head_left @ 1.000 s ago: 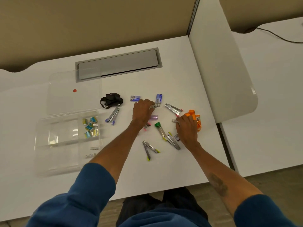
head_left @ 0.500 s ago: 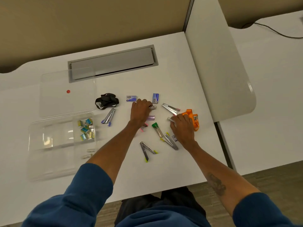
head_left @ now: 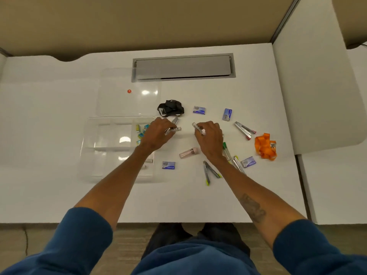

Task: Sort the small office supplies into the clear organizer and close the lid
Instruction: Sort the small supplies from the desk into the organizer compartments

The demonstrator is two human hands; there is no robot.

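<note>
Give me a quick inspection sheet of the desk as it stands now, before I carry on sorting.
Surface: white desk, grey cable hatch at the back.
Job's things: clear organizer open, lid flat behind it; small coloured items in one compartment. Loose: blue boxes, staple removers, pink tube.
Clutter: black strap, orange lanyard.
Grippers: left hand and right hand each hold a small clear tube.
Cables: nothing seen.
Surroundings: tan partition, white divider, neighbouring desk at right.
</note>
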